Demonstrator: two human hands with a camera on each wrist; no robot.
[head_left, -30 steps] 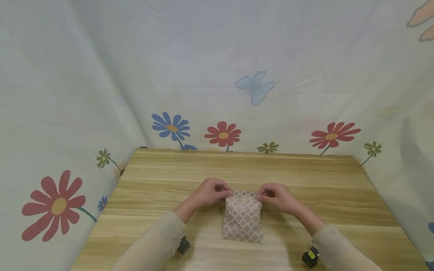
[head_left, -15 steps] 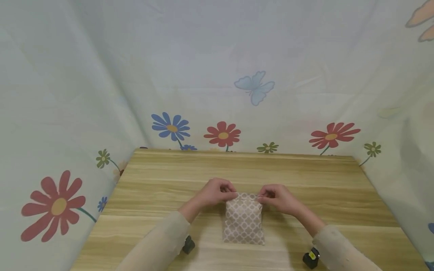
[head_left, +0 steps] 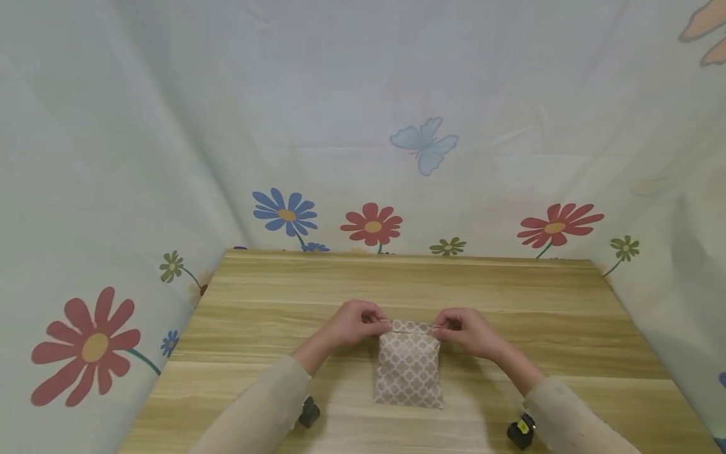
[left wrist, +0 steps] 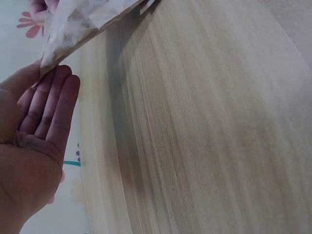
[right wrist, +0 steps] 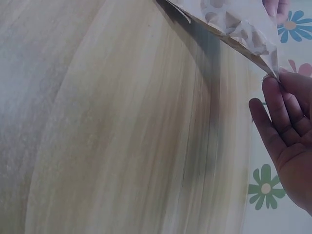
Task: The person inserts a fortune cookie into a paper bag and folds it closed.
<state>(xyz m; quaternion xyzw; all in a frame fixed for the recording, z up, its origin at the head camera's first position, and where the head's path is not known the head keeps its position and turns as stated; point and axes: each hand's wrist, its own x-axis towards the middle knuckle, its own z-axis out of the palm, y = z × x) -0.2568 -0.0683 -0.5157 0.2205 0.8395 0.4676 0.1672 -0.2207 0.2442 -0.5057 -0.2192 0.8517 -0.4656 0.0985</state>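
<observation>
A small flat beige bag [head_left: 408,372] with a white lattice pattern hangs or stands between both hands at the middle of the table. At its top left corner the left hand [head_left: 351,321] pinches the edge between thumb and index finger. The right hand [head_left: 467,331] pinches the top right corner the same way. A folded-looking band runs along the top. In the left wrist view, the bag [left wrist: 80,24] is seen from its edge, thin and creased. The right wrist view shows the bag [right wrist: 239,29] narrowing to the pinched corner. Its contents, if any, are hidden.
The wood-grain table [head_left: 272,284] reaches back to a hanging cloth [head_left: 340,94] printed with flowers and a butterfly. A black device [head_left: 309,413] sits at the left wrist, another black device [head_left: 520,432] at the right wrist.
The left hand moved slightly right, then back left, so the bag's top edge slackened and is stretched wider again. The right hand stays nearly still, both corners held throughout.
</observation>
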